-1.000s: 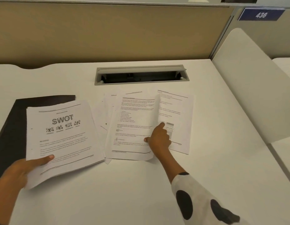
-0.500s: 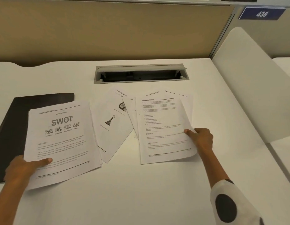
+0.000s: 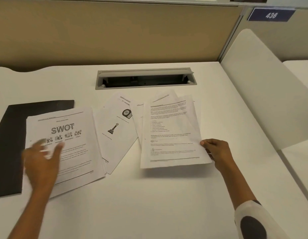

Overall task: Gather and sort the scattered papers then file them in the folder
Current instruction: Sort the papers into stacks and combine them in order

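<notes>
Head view, only one available: white desk [image 3: 149,204] with grey recessed cable tray [image 3: 146,78] at the back edge, tan partition panel [image 3: 106,31] behind, blue "436" number plate [image 3: 271,14] upper right, white curved side divider [image 3: 263,87] on the right. Flat black rectangular folder [image 3: 10,135] lying closed at left of desk. White printed stack headed "SWOT" [image 3: 70,144] resting on the desk, its left part overlapping the folder. Left hand [image 3: 41,159] motion-blurred over lower left of that stack, fingers spread wide, nothing gripped; contact with the paper cannot be told. White sheet with small black-and-white pictures [image 3: 115,135] lying tilted just right of the SWOT stack, its left edge tucked under it. Right hand [image 3: 217,152] pinching the right edge of white text-covered pages [image 3: 170,133], thumb on top; near edge lifted, shadow beneath. More white sheets [image 3: 164,96] fanned out under and behind those pages, near the cable tray. White sleeve with dark spots [image 3: 253,221] on right forearm.
</notes>
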The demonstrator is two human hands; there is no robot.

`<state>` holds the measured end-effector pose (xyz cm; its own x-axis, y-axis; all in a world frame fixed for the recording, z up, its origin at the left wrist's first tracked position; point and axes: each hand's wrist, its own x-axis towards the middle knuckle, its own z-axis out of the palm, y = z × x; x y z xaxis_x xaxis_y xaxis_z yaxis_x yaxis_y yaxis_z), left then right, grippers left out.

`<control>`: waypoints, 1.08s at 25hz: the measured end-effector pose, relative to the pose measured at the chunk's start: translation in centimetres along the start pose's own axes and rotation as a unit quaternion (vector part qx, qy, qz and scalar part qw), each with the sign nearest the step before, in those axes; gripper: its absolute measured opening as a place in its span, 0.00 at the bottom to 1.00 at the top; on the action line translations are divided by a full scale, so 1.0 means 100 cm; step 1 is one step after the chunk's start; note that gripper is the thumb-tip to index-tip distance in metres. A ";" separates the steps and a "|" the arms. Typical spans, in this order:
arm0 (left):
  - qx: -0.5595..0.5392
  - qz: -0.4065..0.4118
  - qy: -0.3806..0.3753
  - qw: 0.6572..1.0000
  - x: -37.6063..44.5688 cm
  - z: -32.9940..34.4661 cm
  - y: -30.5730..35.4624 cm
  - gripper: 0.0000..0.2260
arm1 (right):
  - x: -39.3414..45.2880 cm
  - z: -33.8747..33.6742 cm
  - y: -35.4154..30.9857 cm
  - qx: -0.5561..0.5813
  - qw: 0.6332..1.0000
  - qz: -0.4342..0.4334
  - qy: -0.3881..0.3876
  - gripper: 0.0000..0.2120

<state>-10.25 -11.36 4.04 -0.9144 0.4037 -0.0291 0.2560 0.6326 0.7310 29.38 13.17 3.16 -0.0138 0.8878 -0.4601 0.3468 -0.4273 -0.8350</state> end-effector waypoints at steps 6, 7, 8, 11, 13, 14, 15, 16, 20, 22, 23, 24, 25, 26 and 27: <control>-0.300 -0.233 -0.417 0.826 -0.068 0.080 0.076 0.20 | -0.026 0.038 0.004 0.033 0.997 -0.003 -0.069 0.03; -0.322 -0.226 -0.428 0.813 -0.068 0.086 0.076 0.18 | -0.029 0.045 0.005 0.027 0.996 -0.003 -0.087 0.04; -0.344 -0.218 -0.426 0.808 -0.068 0.091 0.074 0.15 | -0.031 0.051 0.005 0.010 0.996 -0.011 -0.092 0.05; -0.336 -0.178 -0.366 0.849 -0.063 0.095 0.068 0.16 | -0.022 0.059 0.001 -0.184 0.977 -0.094 0.042 0.17; -0.330 -0.163 -0.328 0.870 -0.057 0.088 0.066 0.16 | -0.013 0.062 -0.008 -0.360 0.918 -0.095 0.138 0.26; -0.329 -0.161 -0.310 0.877 -0.052 0.084 0.065 0.17 | -0.010 0.064 -0.011 -0.419 0.893 -0.070 0.145 0.33; -0.325 -0.159 -0.293 0.885 -0.046 0.081 0.063 0.17 | -0.008 0.068 -0.015 -0.448 0.883 -0.048 0.136 0.38; -0.317 -0.158 -0.282 0.892 -0.040 0.078 0.061 0.18 | -0.006 0.072 -0.020 -0.449 0.885 -0.032 0.122 0.43; -0.288 -0.175 -0.277 0.900 -0.030 0.077 0.056 0.16 | 0.008 0.076 -0.029 -0.353 0.929 0.009 0.113 0.42; -0.283 -0.190 -0.286 0.896 -0.031 0.078 0.053 0.15 | 0.016 0.066 -0.027 -0.323 0.938 0.026 0.123 0.32; -0.281 -0.197 -0.292 0.893 -0.034 0.078 0.051 0.14 | 0.019 0.060 -0.025 -0.294 0.948 0.020 0.120 0.26; -0.279 -0.204 -0.299 0.890 -0.037 0.080 0.050 0.14 | 0.022 0.055 -0.022 -0.255 0.960 0.006 0.117 0.21; -0.277 -0.210 -0.303 0.887 -0.040 0.081 0.049 0.14 | 0.024 0.048 -0.021 -0.211 0.970 -0.010 0.121 0.16; -0.275 -0.215 -0.306 0.886 -0.042 0.083 0.048 0.14 | 0.025 0.040 -0.021 -0.172 0.975 -0.026 0.136 0.14; -0.273 -0.219 -0.307 0.885 -0.043 0.085 0.047 0.14 | 0.028 0.031 -0.021 -0.140 0.977 -0.041 0.156 0.14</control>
<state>-2.39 -4.49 1.81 -0.5031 0.5876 -0.6338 -0.4247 0.4706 0.7734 25.68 16.00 2.71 0.2197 0.9446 -0.2438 0.6008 -0.3279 -0.7290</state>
